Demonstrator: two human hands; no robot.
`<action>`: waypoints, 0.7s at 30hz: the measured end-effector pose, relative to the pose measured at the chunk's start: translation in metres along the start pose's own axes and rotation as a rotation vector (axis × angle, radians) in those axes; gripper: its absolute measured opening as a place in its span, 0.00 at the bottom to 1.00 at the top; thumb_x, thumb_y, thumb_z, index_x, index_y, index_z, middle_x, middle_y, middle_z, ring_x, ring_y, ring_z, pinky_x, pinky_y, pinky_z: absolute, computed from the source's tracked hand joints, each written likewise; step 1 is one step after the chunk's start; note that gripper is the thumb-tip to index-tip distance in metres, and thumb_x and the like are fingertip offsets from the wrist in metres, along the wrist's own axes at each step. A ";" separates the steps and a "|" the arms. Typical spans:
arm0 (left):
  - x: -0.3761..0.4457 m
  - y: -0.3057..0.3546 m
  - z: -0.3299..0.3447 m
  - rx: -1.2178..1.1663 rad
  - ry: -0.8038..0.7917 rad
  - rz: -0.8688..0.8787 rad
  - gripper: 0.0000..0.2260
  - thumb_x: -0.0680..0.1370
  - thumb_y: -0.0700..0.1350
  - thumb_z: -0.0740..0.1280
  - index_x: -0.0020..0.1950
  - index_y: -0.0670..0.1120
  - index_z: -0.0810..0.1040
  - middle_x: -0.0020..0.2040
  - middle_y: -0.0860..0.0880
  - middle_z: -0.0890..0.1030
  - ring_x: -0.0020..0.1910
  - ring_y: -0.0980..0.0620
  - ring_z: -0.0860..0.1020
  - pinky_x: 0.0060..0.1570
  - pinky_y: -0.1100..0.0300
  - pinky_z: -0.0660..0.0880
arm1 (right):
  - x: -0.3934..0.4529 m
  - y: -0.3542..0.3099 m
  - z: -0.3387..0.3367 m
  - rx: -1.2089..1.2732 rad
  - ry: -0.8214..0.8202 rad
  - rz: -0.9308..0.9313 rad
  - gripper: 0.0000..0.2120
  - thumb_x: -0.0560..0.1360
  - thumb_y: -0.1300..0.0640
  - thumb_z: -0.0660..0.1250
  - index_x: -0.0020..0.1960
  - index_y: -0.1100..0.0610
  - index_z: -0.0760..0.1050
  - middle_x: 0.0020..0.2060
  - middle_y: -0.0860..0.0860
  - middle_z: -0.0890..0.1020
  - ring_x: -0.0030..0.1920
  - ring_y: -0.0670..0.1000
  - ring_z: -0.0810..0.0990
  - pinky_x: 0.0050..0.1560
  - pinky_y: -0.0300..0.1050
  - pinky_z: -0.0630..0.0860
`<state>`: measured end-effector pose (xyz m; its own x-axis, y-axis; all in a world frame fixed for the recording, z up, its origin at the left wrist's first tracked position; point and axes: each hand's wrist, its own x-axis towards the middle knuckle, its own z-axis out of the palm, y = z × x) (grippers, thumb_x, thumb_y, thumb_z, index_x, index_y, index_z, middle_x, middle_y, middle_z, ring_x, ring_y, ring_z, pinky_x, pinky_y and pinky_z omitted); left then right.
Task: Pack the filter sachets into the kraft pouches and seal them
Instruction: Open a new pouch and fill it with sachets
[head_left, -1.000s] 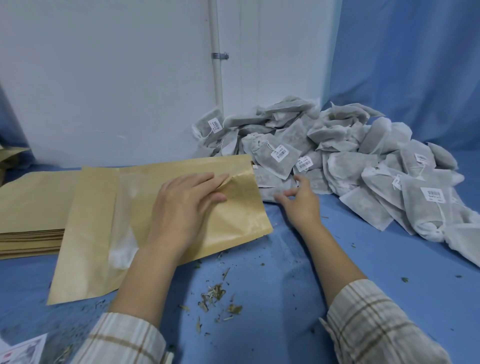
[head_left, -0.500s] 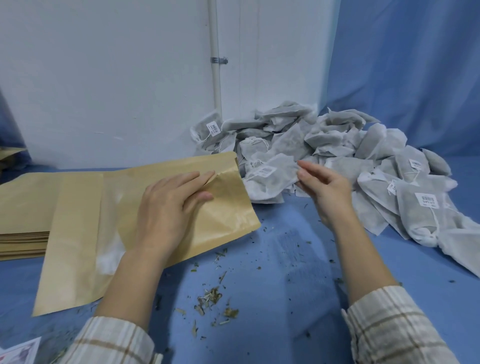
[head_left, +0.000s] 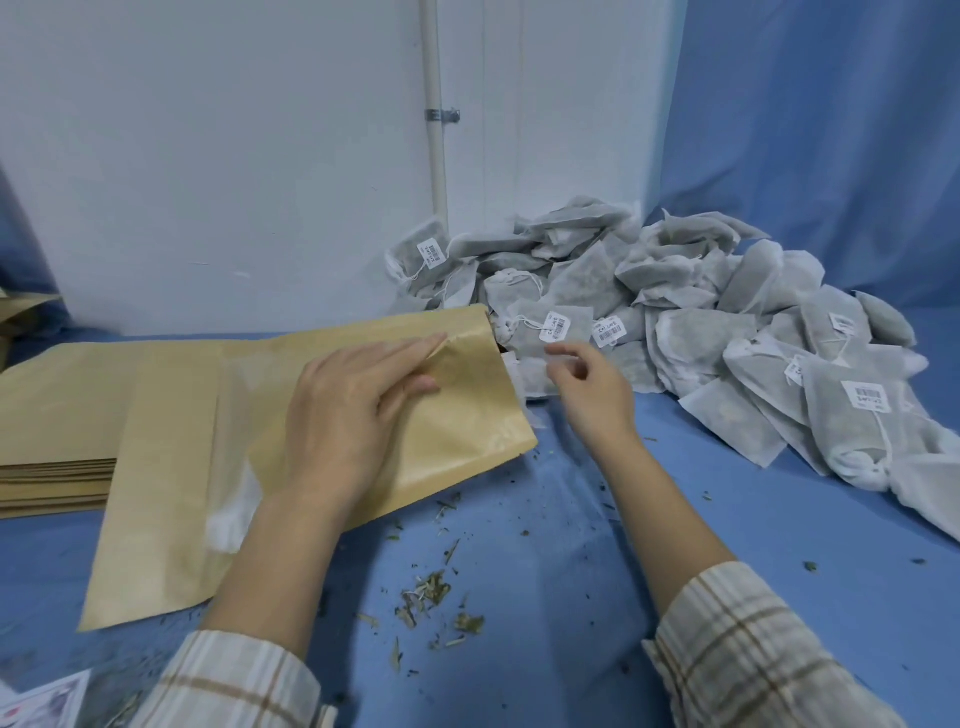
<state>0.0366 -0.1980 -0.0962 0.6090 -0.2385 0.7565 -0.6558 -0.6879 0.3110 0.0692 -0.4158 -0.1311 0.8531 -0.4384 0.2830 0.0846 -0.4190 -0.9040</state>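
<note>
Head view: kraft pouch (head_left: 457, 415) lies flat (mouth toward sachet pile (head_left: 675, 322)).

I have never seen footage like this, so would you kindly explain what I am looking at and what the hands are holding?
There is no machine here: a camera worn on a person's head looks down at their own two bare hands on a blue table. The left hand holds open the mouth of a kraft pouch, thumb under the top layer and fingers over it. The right hand is at that mouth, where a white sachet sticks out; its fingers are loosely curled, and I cannot tell whether they grip the sachet. Behind lies a pile of sachets with barcode labels. More flat pouches are stacked on the left, and dried herb crumbs lie scattered near the front.
</note>
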 end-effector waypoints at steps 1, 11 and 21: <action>0.000 0.000 -0.001 -0.010 0.006 -0.017 0.16 0.75 0.51 0.64 0.61 0.52 0.80 0.54 0.55 0.83 0.50 0.47 0.79 0.50 0.51 0.72 | 0.003 0.010 0.001 -0.225 0.015 0.001 0.14 0.77 0.52 0.62 0.62 0.47 0.74 0.53 0.52 0.77 0.56 0.54 0.74 0.58 0.47 0.71; -0.001 -0.004 0.000 0.019 0.046 -0.032 0.15 0.76 0.50 0.65 0.61 0.52 0.79 0.55 0.55 0.82 0.51 0.47 0.79 0.51 0.53 0.71 | 0.008 0.020 0.001 0.131 0.034 0.137 0.18 0.71 0.53 0.72 0.58 0.60 0.78 0.49 0.53 0.82 0.47 0.49 0.80 0.53 0.41 0.75; -0.001 -0.016 -0.004 0.052 0.091 -0.095 0.14 0.76 0.45 0.68 0.61 0.51 0.80 0.53 0.52 0.83 0.50 0.45 0.79 0.50 0.51 0.73 | 0.015 0.012 -0.048 1.026 0.138 0.185 0.07 0.71 0.72 0.67 0.47 0.64 0.77 0.36 0.51 0.85 0.37 0.47 0.84 0.43 0.37 0.81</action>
<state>0.0446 -0.1846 -0.0996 0.6230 -0.1087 0.7746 -0.5715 -0.7394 0.3559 0.0582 -0.4653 -0.1225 0.8367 -0.5405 0.0882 0.4094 0.5104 -0.7562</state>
